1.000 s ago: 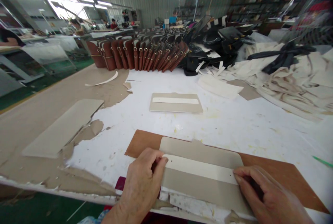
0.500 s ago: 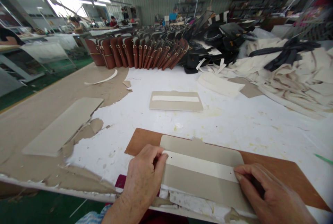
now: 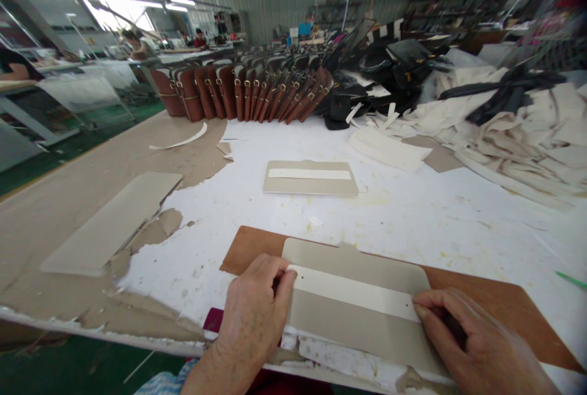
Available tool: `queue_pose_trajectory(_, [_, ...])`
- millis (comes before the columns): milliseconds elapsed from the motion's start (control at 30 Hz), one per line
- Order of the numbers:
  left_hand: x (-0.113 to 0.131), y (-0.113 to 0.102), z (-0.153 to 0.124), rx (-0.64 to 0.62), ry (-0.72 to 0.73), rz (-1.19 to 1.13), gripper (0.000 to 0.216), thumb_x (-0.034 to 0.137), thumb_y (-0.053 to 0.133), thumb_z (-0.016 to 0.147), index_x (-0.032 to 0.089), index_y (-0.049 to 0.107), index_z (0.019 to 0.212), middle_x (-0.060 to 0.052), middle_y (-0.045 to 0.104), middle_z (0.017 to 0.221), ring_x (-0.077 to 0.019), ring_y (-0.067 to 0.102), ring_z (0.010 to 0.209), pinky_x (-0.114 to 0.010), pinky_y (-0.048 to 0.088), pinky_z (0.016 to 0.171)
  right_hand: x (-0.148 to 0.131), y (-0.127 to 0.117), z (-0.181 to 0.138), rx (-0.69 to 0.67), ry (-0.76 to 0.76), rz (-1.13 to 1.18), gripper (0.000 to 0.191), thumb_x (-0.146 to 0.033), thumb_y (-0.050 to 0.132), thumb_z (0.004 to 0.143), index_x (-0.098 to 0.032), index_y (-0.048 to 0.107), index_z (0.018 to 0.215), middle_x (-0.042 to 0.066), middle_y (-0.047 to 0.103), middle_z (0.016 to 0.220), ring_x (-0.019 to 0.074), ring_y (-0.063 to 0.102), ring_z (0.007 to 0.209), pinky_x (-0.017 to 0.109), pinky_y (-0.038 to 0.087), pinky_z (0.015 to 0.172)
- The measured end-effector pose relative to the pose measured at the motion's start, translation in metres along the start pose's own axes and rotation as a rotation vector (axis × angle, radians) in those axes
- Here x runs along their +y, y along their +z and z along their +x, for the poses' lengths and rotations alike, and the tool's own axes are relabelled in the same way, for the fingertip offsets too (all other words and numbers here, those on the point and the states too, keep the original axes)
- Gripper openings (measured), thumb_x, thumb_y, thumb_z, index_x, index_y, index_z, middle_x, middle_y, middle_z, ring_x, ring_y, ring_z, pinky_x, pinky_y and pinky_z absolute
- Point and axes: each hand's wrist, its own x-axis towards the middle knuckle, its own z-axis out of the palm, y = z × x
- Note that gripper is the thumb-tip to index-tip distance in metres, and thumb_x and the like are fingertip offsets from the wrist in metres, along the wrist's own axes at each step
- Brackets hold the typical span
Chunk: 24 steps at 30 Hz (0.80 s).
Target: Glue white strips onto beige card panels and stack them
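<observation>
1. Pinching both ends of the white strip (image 3: 354, 293): left hand (image 3: 254, 315) has fingertips closed on its left end, right hand (image 3: 463, 337) on its right end.
2. Strip lies flat on the grey panel (image 3: 362, 315), which sits on the brown board (image 3: 495, 309) at the table's (image 3: 413, 217) near edge.
3. Its long axis runs left-right, tilting slightly down to the right, hand to hand. Neither hand is nearer.

Left hand (image 3: 252, 321) and right hand (image 3: 472, 346) low, palms down, fingers (image 3: 287, 279) curled, pressing.

Left hand (image 3: 254, 315) and right hand (image 3: 463, 340) pinch a white strip (image 3: 353, 293) — on grey board (image 3: 362, 328).
</observation>
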Motion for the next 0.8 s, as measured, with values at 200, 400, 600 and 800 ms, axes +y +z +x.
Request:
queue_pose_trajectory(200, [0.001, 0.000, 0.000, -0.014, 0.009, 0.021, 0.017, 0.025, 0.055, 0.095, 0.023, 0.069, 0.085, -0.001, 0.071, 0.084, -0.0202, 0.069, 0.078, -0.032, 0.045, 0.069, -0.008, -0.001, -0.002, 0.015, -0.021, -0.011, 0.030, -0.047, 0.046, 0.095, -0.028, 0.067, 0.086, 0.002, 0.073, 0.088, 0.0221, 0.070, 0.078, 0.034, 0.051, 0.069])
queue_pose_trajectory(400, [0.000, 0.001, -0.002, 0.052, 0.080, 0.079, 0.015, 0.020, 0.059, 0.093, 0.020, 0.067, 0.106, -0.003, 0.066, 0.090, -0.0203, 0.066, 0.075, -0.031, 0.049, 0.064, 0.008, -0.002, 0.004, -0.033, -0.113, -0.055, 0.030, -0.046, 0.048, 0.097, -0.028, 0.069, 0.086, 0.003, 0.074, 0.086, 0.0218, 0.072, 0.074, 0.031, 0.056, 0.064])
queue_pose_trajectory(600, [-0.001, 0.003, -0.003, -0.005, 0.497, 0.268, 0.024, -0.001, 0.056, 0.086, 0.019, 0.070, 0.088, -0.006, 0.067, 0.091, -0.0241, 0.065, 0.084, -0.037, 0.058, 0.073, 0.019, -0.003, 0.008, -0.058, -0.284, -0.117, 0.030, -0.044, 0.047, 0.101, -0.029, 0.070, 0.092, 0.003, 0.074, 0.093, 0.0187, 0.075, 0.074, 0.026, 0.058, 0.056])
queue_pose_trajectory(800, [-0.001, -0.001, -0.007, -0.098, 0.633, 0.487, 0.042, -0.003, 0.055, 0.079, 0.011, 0.071, 0.116, -0.014, 0.075, 0.106, -0.0294, 0.068, 0.090, -0.046, 0.063, 0.082, -0.007, -0.014, 0.004, -0.021, -0.370, -0.221, 0.033, -0.033, 0.039, 0.107, -0.025, 0.068, 0.093, 0.004, 0.072, 0.089, 0.0173, 0.073, 0.069, 0.026, 0.058, 0.058])
